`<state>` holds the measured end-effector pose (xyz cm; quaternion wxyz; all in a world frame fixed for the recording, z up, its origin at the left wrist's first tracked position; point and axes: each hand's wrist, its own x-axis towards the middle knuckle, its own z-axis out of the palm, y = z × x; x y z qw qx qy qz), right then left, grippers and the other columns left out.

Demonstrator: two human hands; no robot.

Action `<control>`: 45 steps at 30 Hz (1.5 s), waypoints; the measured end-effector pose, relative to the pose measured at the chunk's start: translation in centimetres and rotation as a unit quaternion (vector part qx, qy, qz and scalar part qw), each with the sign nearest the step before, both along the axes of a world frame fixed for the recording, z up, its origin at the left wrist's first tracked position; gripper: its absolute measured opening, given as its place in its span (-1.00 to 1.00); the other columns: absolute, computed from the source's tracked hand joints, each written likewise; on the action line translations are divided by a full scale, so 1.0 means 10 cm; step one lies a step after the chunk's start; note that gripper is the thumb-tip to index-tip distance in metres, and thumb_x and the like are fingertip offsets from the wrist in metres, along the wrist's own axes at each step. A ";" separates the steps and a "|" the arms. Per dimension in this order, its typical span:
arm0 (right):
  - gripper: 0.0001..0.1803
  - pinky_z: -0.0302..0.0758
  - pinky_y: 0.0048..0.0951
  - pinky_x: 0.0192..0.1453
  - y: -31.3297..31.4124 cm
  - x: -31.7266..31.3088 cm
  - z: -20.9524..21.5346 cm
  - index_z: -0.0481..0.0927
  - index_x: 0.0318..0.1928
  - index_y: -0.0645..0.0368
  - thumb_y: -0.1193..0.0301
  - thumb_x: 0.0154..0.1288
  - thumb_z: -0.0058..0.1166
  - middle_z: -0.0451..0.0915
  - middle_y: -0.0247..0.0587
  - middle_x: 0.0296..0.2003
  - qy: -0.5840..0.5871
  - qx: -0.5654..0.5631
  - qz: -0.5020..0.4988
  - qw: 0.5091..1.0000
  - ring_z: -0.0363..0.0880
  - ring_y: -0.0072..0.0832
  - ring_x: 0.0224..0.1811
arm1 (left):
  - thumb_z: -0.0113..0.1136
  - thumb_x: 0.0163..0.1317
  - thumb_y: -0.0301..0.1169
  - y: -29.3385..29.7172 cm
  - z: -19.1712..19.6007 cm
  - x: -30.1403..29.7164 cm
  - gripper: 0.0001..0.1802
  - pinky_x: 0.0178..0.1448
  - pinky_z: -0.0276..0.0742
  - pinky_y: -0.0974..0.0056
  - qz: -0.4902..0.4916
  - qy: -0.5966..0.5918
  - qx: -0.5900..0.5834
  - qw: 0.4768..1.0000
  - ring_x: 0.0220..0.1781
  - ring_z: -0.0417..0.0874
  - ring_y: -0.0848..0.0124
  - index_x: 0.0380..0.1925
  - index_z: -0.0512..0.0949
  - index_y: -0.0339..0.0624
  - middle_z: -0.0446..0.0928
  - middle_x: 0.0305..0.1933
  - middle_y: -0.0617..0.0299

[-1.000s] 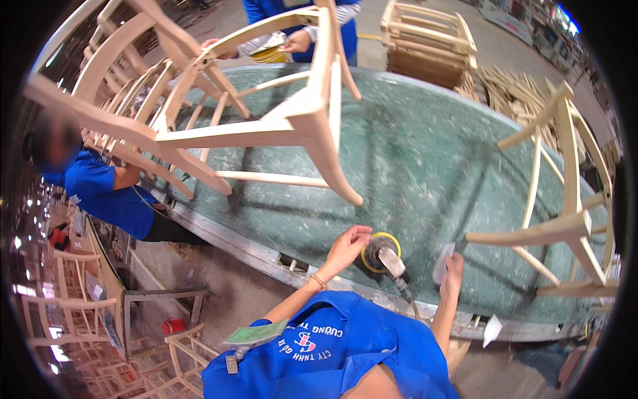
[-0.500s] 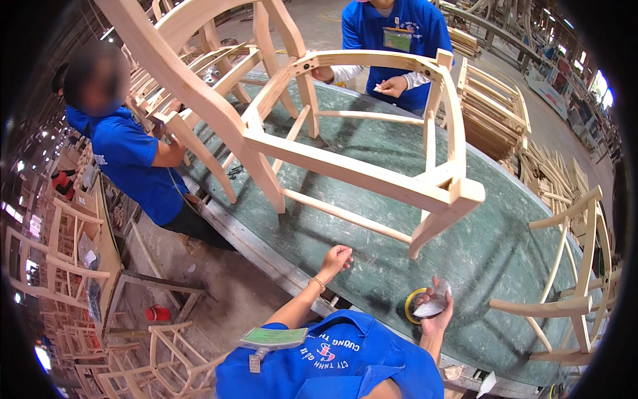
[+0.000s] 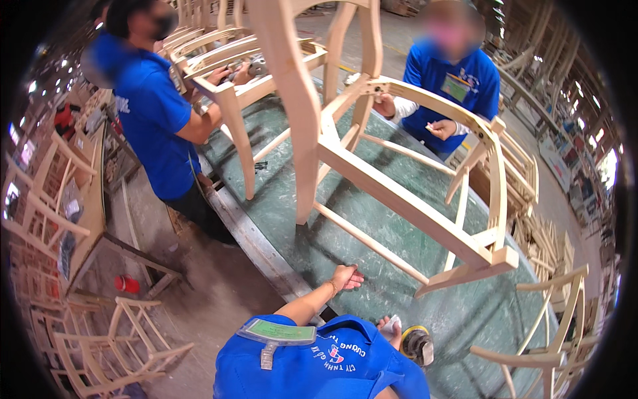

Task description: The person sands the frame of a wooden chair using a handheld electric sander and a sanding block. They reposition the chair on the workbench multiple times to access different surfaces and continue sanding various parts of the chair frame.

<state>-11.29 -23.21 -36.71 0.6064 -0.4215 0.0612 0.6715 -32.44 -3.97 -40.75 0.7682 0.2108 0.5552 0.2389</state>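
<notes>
My left hand (image 3: 347,276) rests flat on the green-topped workbench (image 3: 279,206), fingers spread and holding nothing. My right hand (image 3: 389,327) is close to my chest, its fingers closed on a small white piece. It lies right beside a round yellow-and-black sander (image 3: 419,344) that sits on the bench. A large unfinished wooden chair frame (image 3: 399,199) stands on the bench just beyond my left hand, with its nearest leg end (image 3: 425,289) to the right of that hand.
A person in blue (image 3: 153,113) works at the bench's left side on another chair frame (image 3: 226,73). A second person in blue (image 3: 452,86) stands at the far side. More chair frames stand on the floor at left (image 3: 119,346) and on the bench at right (image 3: 551,346). A red can (image 3: 126,284) sits on the floor.
The view has swung left and the big chair frame now fills the middle. My left hand stays flat on the bench. My right hand has drawn in toward my body beside the sander.
</notes>
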 end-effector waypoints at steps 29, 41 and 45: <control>-0.40 0.52 -0.31 -0.25 0.01 0.29 -0.74 0.49 0.01 0.16 -0.02 0.11 0.15 0.59 -0.13 -0.24 -0.066 -0.058 0.011 0.996 0.54 -0.28 -0.30 | -0.13 0.37 -0.10 -0.04 -0.09 0.05 -0.52 -0.59 0.46 0.46 0.014 -0.044 0.020 0.999 -0.50 0.67 0.43 -0.22 0.61 -0.31 0.68 -0.30 0.13; -0.38 0.49 -0.35 -0.28 0.02 0.35 -0.79 0.49 0.01 0.17 -0.04 0.09 0.15 0.57 -0.11 -0.26 -0.055 -0.054 0.022 0.997 0.51 -0.28 -0.32 | -0.15 0.39 -0.11 -0.03 -0.08 0.08 -0.53 -0.58 0.46 0.46 0.003 -0.030 0.016 0.999 -0.51 0.66 0.46 -0.22 0.61 -0.27 0.68 -0.32 0.16; -0.37 0.49 -0.36 -0.29 -0.01 0.41 -0.86 0.49 0.01 0.17 -0.05 0.08 0.14 0.57 -0.11 -0.27 -0.042 -0.048 0.029 0.998 0.51 -0.29 -0.33 | -0.15 0.39 -0.11 -0.04 -0.06 0.09 -0.53 -0.57 0.46 0.46 0.000 -0.033 0.014 0.999 -0.51 0.66 0.47 -0.21 0.61 -0.28 0.68 -0.32 0.15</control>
